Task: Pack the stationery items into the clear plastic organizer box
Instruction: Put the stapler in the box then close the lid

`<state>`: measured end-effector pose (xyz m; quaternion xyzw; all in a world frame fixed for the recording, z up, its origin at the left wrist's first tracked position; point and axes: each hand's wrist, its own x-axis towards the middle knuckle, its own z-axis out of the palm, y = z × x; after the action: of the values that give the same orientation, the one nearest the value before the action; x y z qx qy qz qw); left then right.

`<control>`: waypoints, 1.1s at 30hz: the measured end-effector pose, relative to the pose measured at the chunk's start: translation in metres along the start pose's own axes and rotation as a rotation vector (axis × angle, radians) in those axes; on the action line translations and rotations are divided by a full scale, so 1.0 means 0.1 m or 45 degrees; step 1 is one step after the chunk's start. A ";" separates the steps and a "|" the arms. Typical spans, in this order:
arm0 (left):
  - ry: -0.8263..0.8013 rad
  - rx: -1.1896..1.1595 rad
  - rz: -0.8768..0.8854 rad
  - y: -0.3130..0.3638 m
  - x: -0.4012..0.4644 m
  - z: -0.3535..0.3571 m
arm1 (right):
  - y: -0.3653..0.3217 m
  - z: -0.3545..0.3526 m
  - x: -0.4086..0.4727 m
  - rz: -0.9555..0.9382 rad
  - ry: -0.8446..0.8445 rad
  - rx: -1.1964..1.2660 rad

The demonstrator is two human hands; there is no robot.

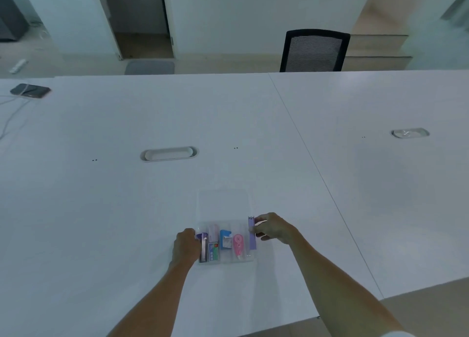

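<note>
Sitting between both hands, organizer box [225, 259], left hand [186, 245], right hand [272, 227].

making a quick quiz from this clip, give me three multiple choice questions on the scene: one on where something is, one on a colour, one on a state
1. Where in the organizer box does the pink correction tape lie?
A. in the leftmost slot
B. just left of the purple item at the right edge
C. outside the box, on the table

2. What colour is the item between the white-and-green card and the pink correction tape?
A. blue
B. yellow
C. black

3. What is the state of the box lid?
A. shut over the items
B. open, lying flat on the table behind the box
C. held up in the air by the left hand

Answers:
1 B, it sits in the slot beside the purple item that the right hand touches.
2 A, the blue item lies there.
3 B, the clear lid lies flat beyond the slots, while the left hand rests at the box's left side.
</note>
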<state>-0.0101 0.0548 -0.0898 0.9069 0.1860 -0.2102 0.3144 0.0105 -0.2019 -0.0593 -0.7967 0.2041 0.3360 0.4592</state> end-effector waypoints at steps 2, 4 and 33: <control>0.004 0.001 0.003 -0.01 0.00 -0.01 | 0.00 0.07 0.01 0.011 -0.012 -0.077; 0.005 -0.006 0.005 -0.02 -0.01 -0.01 | -0.02 0.12 0.02 0.017 -0.014 -0.171; -0.099 -0.157 -0.074 -0.04 0.02 -0.12 | 0.13 0.34 0.06 -0.400 0.339 -0.411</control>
<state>-0.0072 0.0659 -0.0838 0.8711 0.2125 -0.2425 0.3703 -0.0054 -0.1787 -0.0836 -0.9187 0.0801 0.1810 0.3418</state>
